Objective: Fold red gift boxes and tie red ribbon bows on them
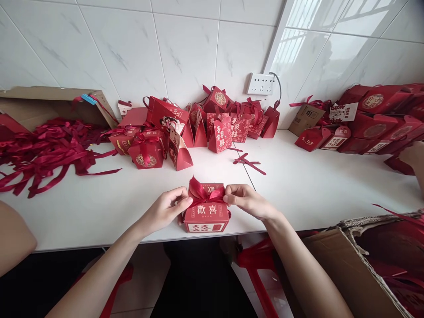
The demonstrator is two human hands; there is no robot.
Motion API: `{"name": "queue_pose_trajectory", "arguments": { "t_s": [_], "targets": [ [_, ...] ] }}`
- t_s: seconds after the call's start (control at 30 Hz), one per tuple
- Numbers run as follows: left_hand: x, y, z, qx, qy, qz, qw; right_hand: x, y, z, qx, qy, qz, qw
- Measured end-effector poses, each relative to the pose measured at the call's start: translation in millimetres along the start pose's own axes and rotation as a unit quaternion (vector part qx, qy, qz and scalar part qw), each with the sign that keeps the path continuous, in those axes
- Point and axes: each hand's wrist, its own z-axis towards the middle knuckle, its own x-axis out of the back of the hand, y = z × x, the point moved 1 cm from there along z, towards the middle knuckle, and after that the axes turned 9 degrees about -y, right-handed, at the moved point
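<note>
Red boxes (219, 134) and ribbon strips (251, 164) lie beyond the bow-topped box (202, 213).

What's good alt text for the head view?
A person's left hand and right hand hold a red bow atop a red gift box near the edge of a white table. Beyond stand more red boxes, with piled ribbons at left and stacked boxes at right.

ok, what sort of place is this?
Probably a gift-box workroom, judging by the stacked red boxes, the heap of loose ribbons and the long white table they share.
</note>
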Motion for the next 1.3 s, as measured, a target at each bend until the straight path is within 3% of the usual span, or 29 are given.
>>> {"name": "queue_pose_trajectory", "arguments": {
  "t_s": [0.3,0.4,0.5,0.57,0.63,0.73,0.83,0.9,1.0,1.17,1.23,1.3],
  "targets": [
    [0.5,-6,4,-0.007,0.018,0.056,0.998,12,5,-2,0.006,-0.047,-0.043,0.998],
    [3.2,0,3,0.014,0.022,0.072,0.997,27,-12,-5,-0.019,-0.057,-0.137,0.989],
    [6.3,13,1,-0.01,0.058,0.125,0.99,36,-40,3,0.015,0.025,-0.275,0.961],
    [5.6,24,3,-0.055,0.106,0.17,0.978,30,-53,18,0.018,0.034,-0.347,0.937],
    [1.2,31,7,-0.106,0.127,0.221,0.961,18,-56,38,-0.013,-0.001,-0.384,0.923],
    [-7.8,34,13,-0.148,0.127,0.291,0.936,5,-49,63,-0.054,-0.065,-0.358,0.93],
    [-12.3,30,16,-0.156,0.135,0.329,0.922,1,-40,76,-0.074,-0.117,-0.238,0.961],
    [-12.9,27,15,-0.174,0.125,0.342,0.915,1,-37,77,-0.078,-0.12,-0.171,0.975],
    [-12.7,26,13,-0.209,0.095,0.35,0.908,1,-36,71,-0.074,-0.068,-0.141,0.985],
    [-13.1,28,13,-0.212,0.062,0.344,0.913,15,-31,34,-0.084,0.055,-0.244,0.965],
    [-14.8,30,13,-0.195,0.061,0.333,0.921,25,-28,14,-0.078,0.049,-0.228,0.969],
    [-17.5,33,13,-0.171,0.073,0.316,0.93,32,-23,-3,-0.081,-0.002,-0.195,0.977]
  ]
}}
